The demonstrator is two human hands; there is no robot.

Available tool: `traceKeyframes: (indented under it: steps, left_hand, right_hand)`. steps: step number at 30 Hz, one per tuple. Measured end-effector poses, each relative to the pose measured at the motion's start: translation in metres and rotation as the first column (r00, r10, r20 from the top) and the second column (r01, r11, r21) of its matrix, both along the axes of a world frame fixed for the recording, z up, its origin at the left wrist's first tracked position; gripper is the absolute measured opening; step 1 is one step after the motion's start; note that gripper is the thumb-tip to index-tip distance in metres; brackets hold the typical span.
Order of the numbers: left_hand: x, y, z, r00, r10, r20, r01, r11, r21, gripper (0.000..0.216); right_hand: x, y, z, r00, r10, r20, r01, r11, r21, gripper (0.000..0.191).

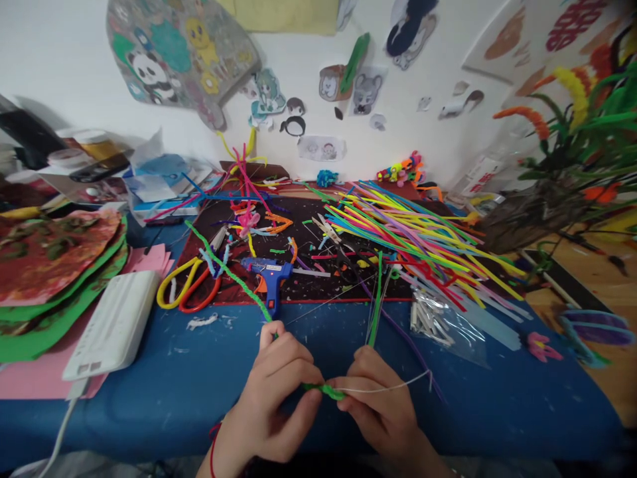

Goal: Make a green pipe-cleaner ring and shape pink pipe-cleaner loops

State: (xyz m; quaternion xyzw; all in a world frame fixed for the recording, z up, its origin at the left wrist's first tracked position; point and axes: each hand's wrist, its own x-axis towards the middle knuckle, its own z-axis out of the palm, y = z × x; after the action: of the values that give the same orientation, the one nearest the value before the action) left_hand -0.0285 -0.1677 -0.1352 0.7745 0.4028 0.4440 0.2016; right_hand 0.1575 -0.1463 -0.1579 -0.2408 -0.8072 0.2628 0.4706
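Above blue table, left hand and right hand pinch green strand between them.

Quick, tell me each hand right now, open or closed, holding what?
Left hand: closed, holding the green twisted strand.
Right hand: closed, fingertips pinching at the green twisted strand.

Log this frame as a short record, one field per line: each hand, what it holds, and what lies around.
Left hand: pinching a green strand; red cord at the wrist
Right hand: fingertips closed at the strand's other end
White thread: runs rightward across the right hand
Beyond the hands: blue glue gun over the mat's near edge
Left of glue gun: scissors, yellow and orange handles
Far right on mat: pile of coloured stems
Right of right hand: clear plastic bag
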Motion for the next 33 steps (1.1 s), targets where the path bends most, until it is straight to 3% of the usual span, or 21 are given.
traceKeyframes:
  steps: [12, 23, 28, 33]
  left_hand:
    - [0.0, 0.001, 0.005, 0.999, 0.001, 0.035, -0.003, 0.999, 0.047, 0.012]
    - [0.0, 0.003, 0.008, 0.999, -0.028, 0.021, 0.029, 0.998, -0.05, 0.013]
    - [0.0, 0.002, 0.008, 0.998, -0.062, 0.003, 0.062, 0.99, -0.126, 0.014]
    - [0.0, 0.003, 0.008, 0.998, -0.059, 0.01, 0.059, 0.994, -0.088, 0.014]
  right_hand:
    - [0.0, 0.001, 0.0, 0.99, -0.093, 0.109, 0.069, 0.977, 0.202, 0.022]
    - [0.005, 0.006, 0.008, 0.955, -0.232, 0.185, 0.124, 0.879, 0.461, 0.011]
    - [0.01, 0.007, 0.012, 0.93, -0.283, 0.233, 0.124, 0.841, 0.527, 0.012]
    - [0.012, 0.01, 0.014, 0.923, -0.292, 0.249, 0.106, 0.818, 0.566, 0.015]
